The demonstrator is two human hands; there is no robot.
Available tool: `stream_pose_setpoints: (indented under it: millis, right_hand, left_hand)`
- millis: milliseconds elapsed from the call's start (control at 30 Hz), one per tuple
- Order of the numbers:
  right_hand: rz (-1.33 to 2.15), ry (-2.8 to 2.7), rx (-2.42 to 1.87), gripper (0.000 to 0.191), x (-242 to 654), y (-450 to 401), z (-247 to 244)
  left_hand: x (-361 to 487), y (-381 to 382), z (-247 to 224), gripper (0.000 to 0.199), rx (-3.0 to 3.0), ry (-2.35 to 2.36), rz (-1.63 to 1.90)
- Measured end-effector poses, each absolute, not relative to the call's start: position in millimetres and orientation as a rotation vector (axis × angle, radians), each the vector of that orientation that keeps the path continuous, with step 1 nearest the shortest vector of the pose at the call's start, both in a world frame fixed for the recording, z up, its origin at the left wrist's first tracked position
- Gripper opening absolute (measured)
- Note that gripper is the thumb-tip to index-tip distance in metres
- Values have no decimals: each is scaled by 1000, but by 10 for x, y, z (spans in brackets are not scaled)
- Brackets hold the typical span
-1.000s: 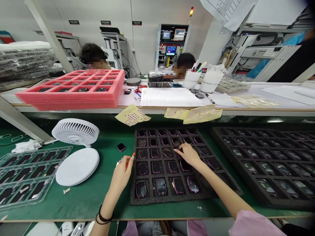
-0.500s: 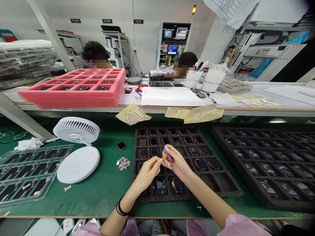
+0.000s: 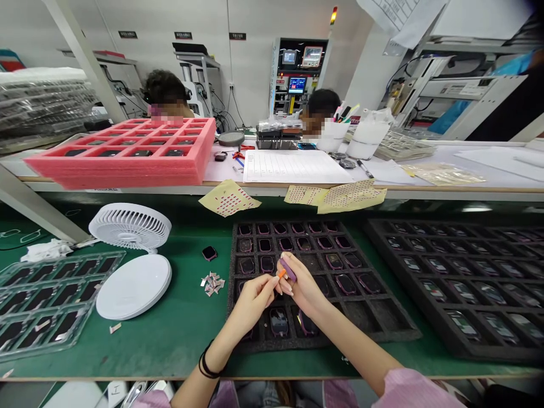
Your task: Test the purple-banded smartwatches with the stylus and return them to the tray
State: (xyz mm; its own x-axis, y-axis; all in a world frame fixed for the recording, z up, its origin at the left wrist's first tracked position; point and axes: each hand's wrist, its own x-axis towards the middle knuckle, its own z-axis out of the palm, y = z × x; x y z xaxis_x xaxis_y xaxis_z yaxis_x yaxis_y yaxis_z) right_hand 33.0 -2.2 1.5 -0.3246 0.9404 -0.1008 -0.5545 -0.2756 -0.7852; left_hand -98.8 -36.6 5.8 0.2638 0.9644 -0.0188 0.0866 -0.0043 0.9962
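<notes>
Dark wall signs (image 3: 183,35) at the upper left bore lettering too small to read, and writing on the paper form (image 3: 293,166) at upper centre was illegible. At centre, the right hand (image 3: 304,286) gripped a purple-edged piece (image 3: 289,268) above the black foam tray (image 3: 272,342), while the left hand (image 3: 257,297) pinched an orange tool (image 3: 282,273), its tip near or against that piece; contact couldn't be made out. Green bench (image 3: 182,334) showed between the white fan (image 3: 134,289) and the tray's left edge. Both hands hid several compartments; the right-hand tray (image 3: 442,348) was cut off by the frame.
</notes>
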Motion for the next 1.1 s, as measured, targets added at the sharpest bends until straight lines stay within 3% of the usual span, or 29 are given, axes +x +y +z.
stream_pose_setpoints:
  millis: [567, 767, 967, 1100]
  right_hand:
    - [1965, -472, -684, 39, 288, -14, -25]
    - [1778, -782, -772, 25, 313, -70, -6]
    - [1633, -1043, -897, 30, 343, -106, -72]
    - [1208, -1268, -1096, 25, 723, 185, -179]
  left_hand:
    - [-933, -379, -40, 48, 1269, 1036, 1013]
    - [-921, -323, -16, 50, 1193, 1041, 1033]
    - [-904, -322, -16, 48, 1187, 1060, 1088]
    - [-1278, -345, 53, 41, 1309, 1284, 1092]
